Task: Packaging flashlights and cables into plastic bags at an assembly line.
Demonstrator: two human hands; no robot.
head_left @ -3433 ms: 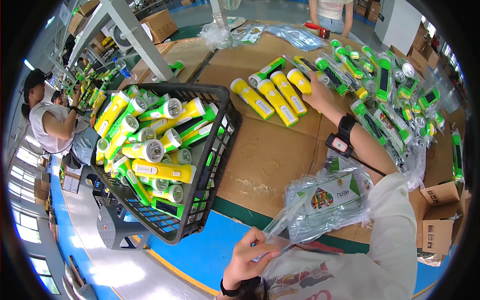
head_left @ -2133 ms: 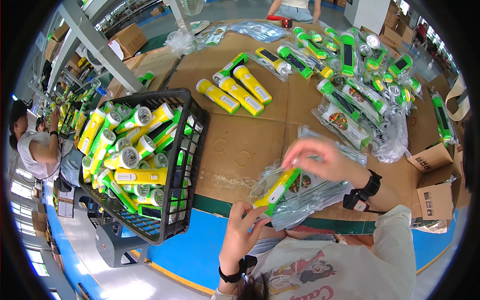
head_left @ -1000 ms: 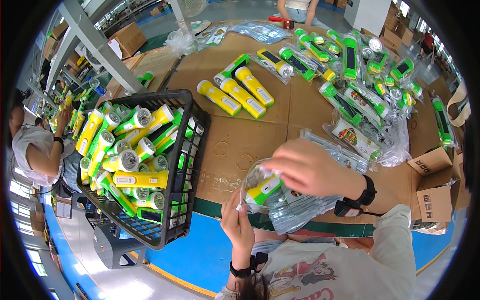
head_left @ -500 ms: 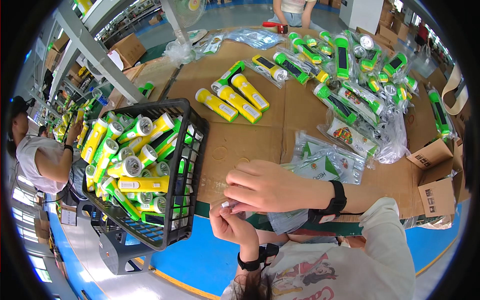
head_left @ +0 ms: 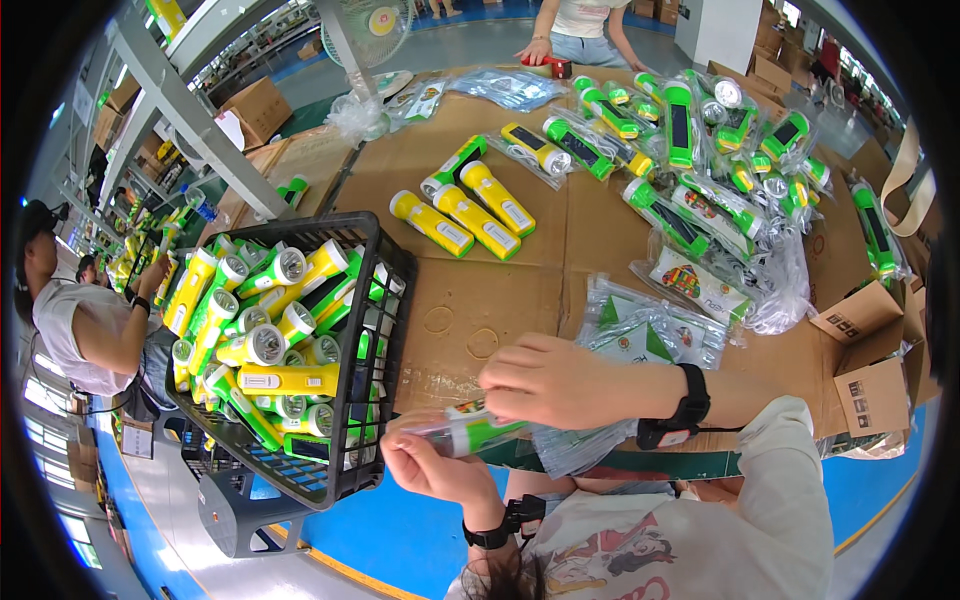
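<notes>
Between my hands, at the near edge of the table, is a green flashlight (head_left: 485,434) with a whitish head, inside a clear plastic bag (head_left: 432,432). My left hand (head_left: 436,470) has its fingers curled round the bag's end, past the flashlight's head. From above, my right hand (head_left: 535,380) grips the flashlight's body through the bag, its fingers bent over it. A patch of colourful print shows beside the flashlight's head, partly under my right fingers. Next to my right forearm lie flat clear bags with green and white printed inserts (head_left: 650,335).
A black basket (head_left: 330,480) full of yellow and green flashlights stands at the left. Several loose flashlights (head_left: 478,222) lie mid-table. Bagged flashlights (head_left: 680,125) pile up at the far right, above an open carton (head_left: 868,350). Another person's hand (head_left: 537,50) is at the far edge.
My hands have drawn apart, left hand leftward and right hand rightward. The bagged flashlight now shows between them, where only a small white piece showed before. Across the table, a person's hand has reached a red object.
</notes>
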